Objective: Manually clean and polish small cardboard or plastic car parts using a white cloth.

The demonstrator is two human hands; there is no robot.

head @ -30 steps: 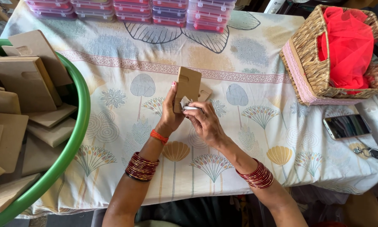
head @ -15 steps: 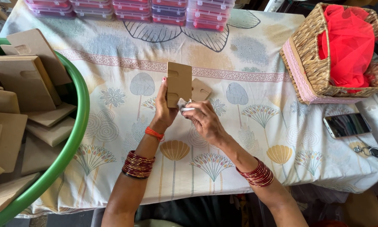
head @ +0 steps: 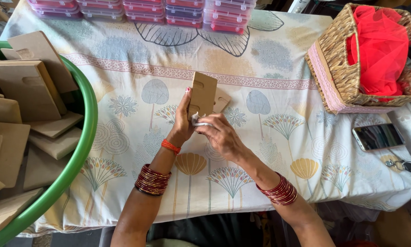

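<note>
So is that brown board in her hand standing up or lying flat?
Standing up. The left hand holds the brown board upright off the tablecloth, while the right hand presses a small white cloth against its bottom edge.

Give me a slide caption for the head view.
Left hand holds a small wooden board upright while right hand presses a white wad against it.

The hands meet at the middle of the table [head: 269,68], the left hand [head: 182,126] holding a board [head: 202,94] upright, the right hand [head: 221,135] touching its lower edge. Another board [head: 221,100] lies flat just behind it. Left of the board stands a tub [head: 84,132] of stacked boards [head: 27,87]. Right of it sits a basket [head: 335,68] holding cloth [head: 379,50]; a phone [head: 378,136] and keys [head: 400,163] lie nearer than the basket. Lidded boxes [head: 169,9] line the far edge.
</note>
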